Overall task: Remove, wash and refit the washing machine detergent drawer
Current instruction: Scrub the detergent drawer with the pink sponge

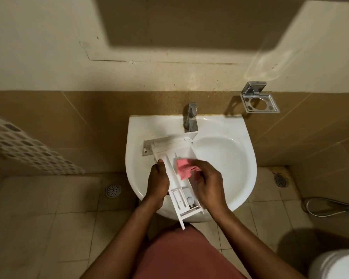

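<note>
Detergent drawer out of machine, lying across sink rim, front panel toward tap. Left hand grip wrapped on drawer's left wall; right hand grip pinching pink cloth inside compartment. Removal done — washing or wiping seemingly midway. No water visibly running. Refitting left.

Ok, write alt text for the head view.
A left hand holds a white detergent drawer over a sink while the right hand presses a pink cloth into one compartment. A chrome tap stands behind.
</note>
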